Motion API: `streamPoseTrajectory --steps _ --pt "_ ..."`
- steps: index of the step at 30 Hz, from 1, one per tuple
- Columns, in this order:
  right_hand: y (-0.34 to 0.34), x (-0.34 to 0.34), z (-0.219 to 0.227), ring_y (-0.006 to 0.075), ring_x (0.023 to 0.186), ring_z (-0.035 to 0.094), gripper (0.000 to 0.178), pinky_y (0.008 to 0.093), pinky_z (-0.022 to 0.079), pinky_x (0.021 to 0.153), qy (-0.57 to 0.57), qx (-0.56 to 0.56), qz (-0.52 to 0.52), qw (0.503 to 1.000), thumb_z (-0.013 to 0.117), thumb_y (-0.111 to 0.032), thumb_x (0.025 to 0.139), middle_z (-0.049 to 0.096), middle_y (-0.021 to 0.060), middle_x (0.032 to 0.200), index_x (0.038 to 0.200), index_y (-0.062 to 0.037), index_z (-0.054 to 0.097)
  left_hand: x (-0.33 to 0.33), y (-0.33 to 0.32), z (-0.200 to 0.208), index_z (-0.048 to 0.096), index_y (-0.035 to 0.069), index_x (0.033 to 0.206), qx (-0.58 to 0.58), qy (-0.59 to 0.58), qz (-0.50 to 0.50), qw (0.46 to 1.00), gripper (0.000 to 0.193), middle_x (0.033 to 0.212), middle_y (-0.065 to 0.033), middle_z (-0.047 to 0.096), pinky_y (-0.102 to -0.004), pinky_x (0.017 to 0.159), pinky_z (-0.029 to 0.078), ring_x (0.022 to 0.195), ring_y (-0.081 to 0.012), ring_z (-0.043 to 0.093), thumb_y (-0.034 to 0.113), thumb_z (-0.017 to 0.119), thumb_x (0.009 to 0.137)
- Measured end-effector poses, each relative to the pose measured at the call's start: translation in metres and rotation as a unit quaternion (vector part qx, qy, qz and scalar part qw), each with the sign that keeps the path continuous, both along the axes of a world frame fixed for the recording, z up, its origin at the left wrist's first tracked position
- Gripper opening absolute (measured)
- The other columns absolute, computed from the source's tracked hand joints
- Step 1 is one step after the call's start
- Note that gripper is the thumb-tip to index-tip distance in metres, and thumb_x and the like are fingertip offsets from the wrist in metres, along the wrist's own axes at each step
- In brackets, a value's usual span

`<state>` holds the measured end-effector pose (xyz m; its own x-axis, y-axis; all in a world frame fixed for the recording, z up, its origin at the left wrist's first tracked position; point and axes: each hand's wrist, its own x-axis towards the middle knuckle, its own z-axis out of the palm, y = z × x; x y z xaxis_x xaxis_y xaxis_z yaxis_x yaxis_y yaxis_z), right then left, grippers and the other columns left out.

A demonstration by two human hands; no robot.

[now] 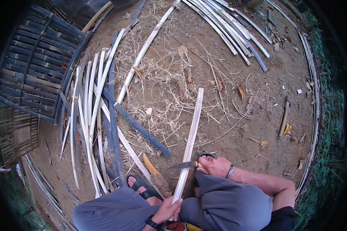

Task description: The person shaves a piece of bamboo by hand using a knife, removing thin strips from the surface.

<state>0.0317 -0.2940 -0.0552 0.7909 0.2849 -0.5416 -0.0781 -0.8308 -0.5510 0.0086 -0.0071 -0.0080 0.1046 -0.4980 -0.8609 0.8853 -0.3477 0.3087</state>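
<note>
My left hand point(169, 209), with a dark band at its wrist, is closed round the near end of a long pale bamboo strip point(191, 134). The strip slants up and away from me between my knees, its far end over the ground. My right hand point(216, 166), wearing a bracelet, grips the handle of a knife point(180, 166) beside my right knee. Its blade points left and lies across the strip, seemingly touching it. A tapered orange-brown piece point(152, 165) lies left of the blade, near my sandalled left foot point(140, 185).
Many split bamboo strips point(90, 104) are piled on the left, with a dark pole point(142, 131) across them. More strips point(229, 29) lie at the far right. Curly shavings point(154, 88) cover the dirt ahead. A dark slatted bamboo panel point(34, 61) stands at the upper left.
</note>
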Motion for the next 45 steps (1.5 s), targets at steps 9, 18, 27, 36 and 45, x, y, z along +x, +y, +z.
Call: streamPoseTrajectory --steps 9,18,27,36,45 --pt "0.003 -0.004 0.001 0.0369 0.069 0.067 0.035 0.0473 0.054 0.054 -0.054 -0.001 0.022 0.998 0.042 -0.043 0.098 0.064 0.0182 0.081 0.102 -0.0081 0.043 0.001 0.002 -0.001 0.044 0.004 0.089 -0.004 -0.005 0.011 1.0 0.028 0.058 0.0001 0.045 -0.0244 0.036 0.042 0.04 -0.0093 0.047 0.029 0.048 0.101" --pt "-0.005 0.002 0.002 0.0351 0.071 0.066 0.039 0.0455 0.054 0.054 0.034 -0.036 0.046 0.998 0.041 -0.043 0.098 0.062 0.0195 0.083 0.102 -0.005 0.043 0.001 -0.001 -0.001 0.044 0.004 0.089 -0.004 -0.009 0.013 1.0 0.028 0.055 -0.0002 0.044 -0.0245 0.035 0.041 0.039 -0.0092 0.046 0.028 0.048 0.101" --pt "-0.001 -0.009 -0.008 0.0333 0.069 0.067 0.042 0.0437 0.055 0.053 -0.062 -0.006 0.039 0.997 0.043 -0.048 0.096 0.061 0.0204 0.083 0.105 -0.0074 0.045 0.005 0.003 0.0 0.045 0.004 0.091 0.0 -0.009 0.012 1.0 0.027 0.056 0.0003 0.044 -0.0238 0.035 0.041 0.039 -0.0084 0.045 0.028 0.047 0.102" --pt "-0.003 0.004 -0.008 0.0365 0.074 0.066 0.039 0.0447 0.054 0.051 0.024 -0.041 0.011 0.999 0.046 -0.046 0.096 0.06 0.0234 0.091 0.104 -0.0073 0.046 0.007 0.003 0.002 0.045 0.004 0.094 -0.011 0.002 0.017 1.0 0.025 0.056 0.0009 0.044 -0.0222 0.035 0.04 0.039 -0.0072 0.044 0.027 0.046 0.102" --pt "0.001 -0.006 -0.014 0.0342 0.062 0.066 0.039 0.0429 0.052 0.045 -0.07 -0.057 0.033 0.995 0.047 -0.045 0.095 0.061 0.0203 0.078 0.099 -0.0061 0.045 0.01 0.001 0.004 0.044 0.004 0.092 -0.017 0.012 0.027 0.999 0.023 0.056 0.0012 0.044 -0.0222 0.034 0.039 0.038 -0.0076 0.045 0.026 0.047 0.102"
